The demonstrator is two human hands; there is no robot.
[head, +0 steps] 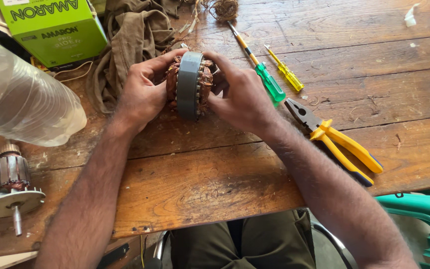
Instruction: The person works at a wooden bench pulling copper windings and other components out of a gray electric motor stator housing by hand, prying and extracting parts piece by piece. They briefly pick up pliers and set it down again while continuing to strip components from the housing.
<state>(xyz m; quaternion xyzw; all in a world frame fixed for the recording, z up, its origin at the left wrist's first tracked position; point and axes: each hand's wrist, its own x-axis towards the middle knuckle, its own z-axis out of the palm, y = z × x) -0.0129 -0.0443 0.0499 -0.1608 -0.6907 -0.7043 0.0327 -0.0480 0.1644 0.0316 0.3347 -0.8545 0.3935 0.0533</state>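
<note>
A motor stator (190, 84), a grey metal ring with copper windings bulging from both sides, stands on edge on the wooden table (284, 159). My left hand (143, 94) grips its left side, fingers wrapped over the copper coil. My right hand (240, 97) holds the right side, thumb and fingers pressed against the windings. Both forearms reach in from the bottom of the view.
A green-handled screwdriver (269, 84), a small yellow screwdriver (287, 74) and yellow-handled pliers (337, 142) lie right of my hands. A brown cloth (130, 35), green box (55, 27), clear plastic bottle (21, 102) and a rotor (11, 187) sit left. A green chair (424, 214) stands at lower right.
</note>
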